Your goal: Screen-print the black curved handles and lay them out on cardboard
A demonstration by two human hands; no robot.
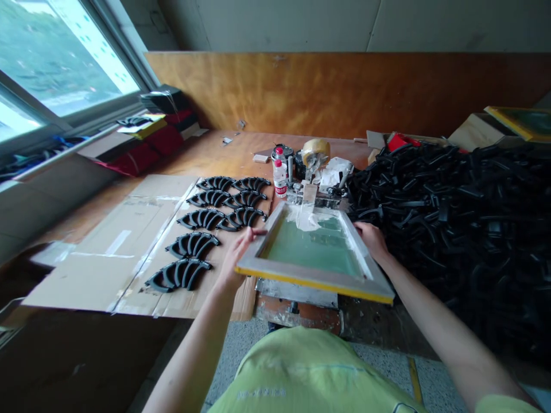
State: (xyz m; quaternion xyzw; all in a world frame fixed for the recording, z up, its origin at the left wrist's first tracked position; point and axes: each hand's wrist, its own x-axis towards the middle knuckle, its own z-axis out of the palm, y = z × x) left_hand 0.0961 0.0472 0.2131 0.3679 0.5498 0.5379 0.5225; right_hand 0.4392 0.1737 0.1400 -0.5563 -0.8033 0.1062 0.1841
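Observation:
A screen printing frame (310, 275) with greenish mesh (312, 246) is tilted above a metal base plate (297, 292) at the bench's front edge. My left hand (236, 258) grips its left side, thumb near the rim. On the opposite side my right hand (373, 241) holds the frame's right edge, its fingers partly hidden. White ink (307, 222) lies at the far end of the mesh, with a pale flat scraper (309, 198) standing in it. The frame hides most of the base beneath.
Black curved plastic parts (191, 245) lie in rows on flattened cardboard (107, 258) at left. A large heap of black parts (447, 229) fills the right. Behind the frame stand a red-capped bottle (280, 179), cans and a yellow tape roll (316, 150). A wooden board (327, 94) closes the back.

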